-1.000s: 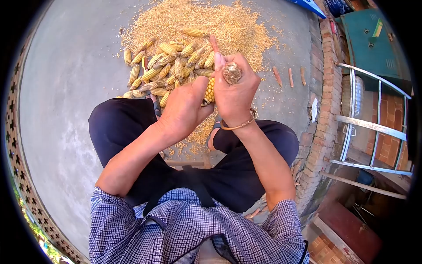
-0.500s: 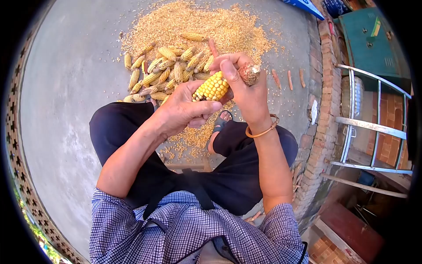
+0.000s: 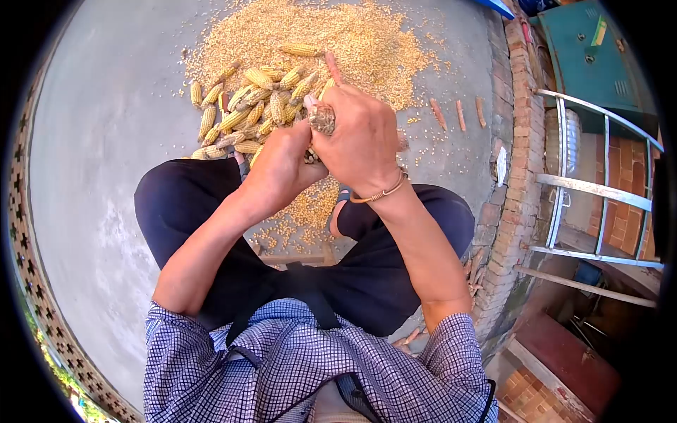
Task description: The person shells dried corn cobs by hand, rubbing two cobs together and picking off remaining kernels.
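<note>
Both my hands meet in front of my knees, just this side of a heap of yellow corn ears (image 3: 243, 116). My left hand (image 3: 281, 161) is closed around an ear of corn (image 3: 310, 156), of which only a little shows between the hands. Wrapped round a corn cob (image 3: 322, 120) is my right hand (image 3: 361, 134), knuckles up; the cob's rough brownish end sticks out by the thumb, pressed close to the left thumb. Loose kernels (image 3: 307, 211) lie below the hands between my feet.
A wide spread of kernels (image 3: 352, 35) covers the concrete behind the ears. Several stripped cobs (image 3: 438, 114) lie to the right. A low brick edge (image 3: 522, 141) runs along the right side, with a metal ladder-like frame (image 3: 596, 190) and a green cabinet (image 3: 589, 60) beyond it.
My right hand has come left and turned over, bringing the cob's end against the corn ear. The ear's yellow kernels, plain to see before, are now mostly covered by my hands.
</note>
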`<action>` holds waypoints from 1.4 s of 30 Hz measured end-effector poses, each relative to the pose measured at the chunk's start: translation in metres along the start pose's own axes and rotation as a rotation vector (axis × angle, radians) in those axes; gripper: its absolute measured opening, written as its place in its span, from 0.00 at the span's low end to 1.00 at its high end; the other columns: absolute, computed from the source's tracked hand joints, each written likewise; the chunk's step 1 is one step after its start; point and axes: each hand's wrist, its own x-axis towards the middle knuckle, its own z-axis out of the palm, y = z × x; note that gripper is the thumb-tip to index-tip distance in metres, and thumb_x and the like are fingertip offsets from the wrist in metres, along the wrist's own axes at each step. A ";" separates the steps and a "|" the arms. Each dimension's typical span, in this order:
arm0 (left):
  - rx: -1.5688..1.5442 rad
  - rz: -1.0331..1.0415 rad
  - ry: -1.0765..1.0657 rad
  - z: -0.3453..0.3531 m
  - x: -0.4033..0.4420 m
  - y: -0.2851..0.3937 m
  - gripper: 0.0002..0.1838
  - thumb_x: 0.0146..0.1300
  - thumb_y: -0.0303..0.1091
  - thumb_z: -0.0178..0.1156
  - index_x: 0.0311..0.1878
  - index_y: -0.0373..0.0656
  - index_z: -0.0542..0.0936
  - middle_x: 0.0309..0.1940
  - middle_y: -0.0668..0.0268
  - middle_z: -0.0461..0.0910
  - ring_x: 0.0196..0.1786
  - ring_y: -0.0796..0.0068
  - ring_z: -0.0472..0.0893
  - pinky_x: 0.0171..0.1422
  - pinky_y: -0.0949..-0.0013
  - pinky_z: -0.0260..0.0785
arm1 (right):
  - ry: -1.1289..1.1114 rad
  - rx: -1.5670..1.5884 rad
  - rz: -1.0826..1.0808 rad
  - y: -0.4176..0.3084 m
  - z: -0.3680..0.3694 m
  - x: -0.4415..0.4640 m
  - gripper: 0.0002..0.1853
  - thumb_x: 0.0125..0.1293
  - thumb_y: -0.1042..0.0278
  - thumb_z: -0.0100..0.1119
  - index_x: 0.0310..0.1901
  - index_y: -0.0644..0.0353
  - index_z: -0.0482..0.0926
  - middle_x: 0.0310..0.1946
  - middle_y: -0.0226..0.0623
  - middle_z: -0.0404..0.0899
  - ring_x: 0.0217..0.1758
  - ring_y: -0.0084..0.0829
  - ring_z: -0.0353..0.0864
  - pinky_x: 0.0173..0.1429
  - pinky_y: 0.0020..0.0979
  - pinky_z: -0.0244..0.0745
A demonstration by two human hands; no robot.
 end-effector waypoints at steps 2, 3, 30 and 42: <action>-0.041 -0.070 0.013 0.007 0.000 -0.003 0.16 0.55 0.30 0.69 0.36 0.29 0.73 0.20 0.63 0.72 0.24 0.76 0.72 0.29 0.64 0.67 | -0.037 0.000 0.036 0.005 0.003 0.000 0.08 0.48 0.72 0.68 0.27 0.63 0.77 0.24 0.43 0.78 0.27 0.46 0.80 0.35 0.39 0.76; -0.064 -0.041 0.013 0.009 0.001 -0.008 0.15 0.55 0.30 0.68 0.37 0.30 0.74 0.20 0.64 0.72 0.22 0.77 0.71 0.27 0.66 0.65 | -0.076 0.075 0.126 0.006 0.002 0.002 0.09 0.51 0.70 0.68 0.28 0.64 0.78 0.24 0.43 0.79 0.27 0.44 0.81 0.36 0.38 0.78; -0.049 -0.039 0.000 0.005 0.002 -0.012 0.17 0.54 0.29 0.69 0.41 0.30 0.74 0.26 0.58 0.79 0.30 0.79 0.75 0.36 0.67 0.68 | 0.050 0.096 0.122 0.008 0.009 0.001 0.11 0.61 0.68 0.69 0.26 0.64 0.80 0.22 0.37 0.80 0.22 0.31 0.78 0.27 0.32 0.68; -1.040 -0.472 -0.259 -0.003 0.006 -0.004 0.12 0.64 0.31 0.65 0.46 0.43 0.72 0.21 0.76 0.69 0.17 0.89 0.63 0.19 0.82 0.50 | -0.019 0.565 0.132 0.012 -0.006 -0.001 0.09 0.60 0.70 0.68 0.37 0.66 0.80 0.30 0.37 0.79 0.35 0.29 0.81 0.55 0.34 0.75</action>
